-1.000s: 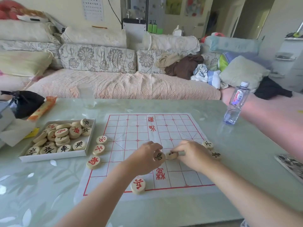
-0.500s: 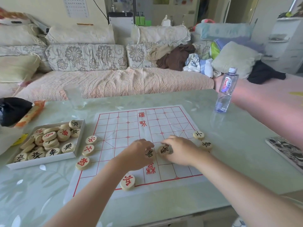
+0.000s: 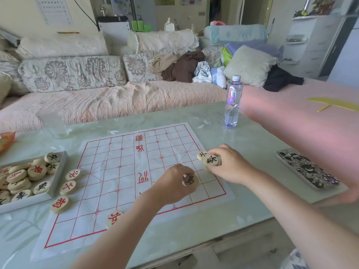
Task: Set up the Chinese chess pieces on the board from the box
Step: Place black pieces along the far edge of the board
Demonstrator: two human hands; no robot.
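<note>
A paper chess board [image 3: 116, 171] with red lines lies flat on the table. My left hand [image 3: 172, 184] is over its right half, pinching a black-lettered piece [image 3: 190, 180]. My right hand [image 3: 229, 164] is at the board's right edge, gripping another black-lettered piece [image 3: 212, 160], right beside a black piece [image 3: 202, 154] that lies on the board. Three red pieces [image 3: 68, 187] line the left edge and one red piece [image 3: 113, 218] sits near the front, partly hidden by my left arm. The white box [image 3: 58, 179] at the left holds several pieces.
A water bottle [image 3: 233, 101] stands beyond the board's far right corner. A clear glass [image 3: 53, 123] stands at the far left. A patterned phone case [image 3: 307, 167] lies at the right. An orange packet [image 3: 6, 139] is at the left edge. A sofa runs behind the table.
My right hand has carried its black piece from the board's middle to the right edge, next to the piece lying there. My left hand shifted slightly right with its piece. The camera view moved.
</note>
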